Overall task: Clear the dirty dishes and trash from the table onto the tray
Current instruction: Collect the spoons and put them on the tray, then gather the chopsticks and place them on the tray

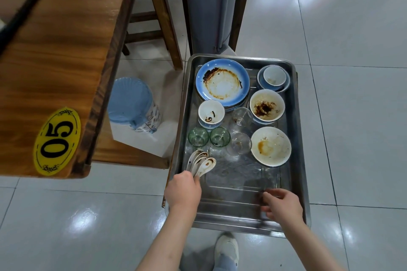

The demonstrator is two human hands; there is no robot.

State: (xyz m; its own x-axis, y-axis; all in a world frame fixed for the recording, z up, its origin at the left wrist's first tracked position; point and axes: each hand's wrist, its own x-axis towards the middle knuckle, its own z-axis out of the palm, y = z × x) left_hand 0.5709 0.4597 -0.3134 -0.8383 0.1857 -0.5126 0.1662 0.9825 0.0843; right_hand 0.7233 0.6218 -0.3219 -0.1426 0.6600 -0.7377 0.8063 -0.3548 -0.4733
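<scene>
A steel tray holds a dirty blue plate, several stained white bowls, two green glasses and clear cups. My left hand grips the handles of several white soup spoons over the tray's near left part. My right hand hovers over the tray's near right corner, fingers loosely curled and blurred, with nothing in it. The wooden table with a yellow "05" label stands on the left, with black chopsticks on it.
A bin lined with a blue bag stands on the tiled floor between table and tray. Wooden chair legs and a grey curtain lie beyond the tray. My shoe shows below the tray.
</scene>
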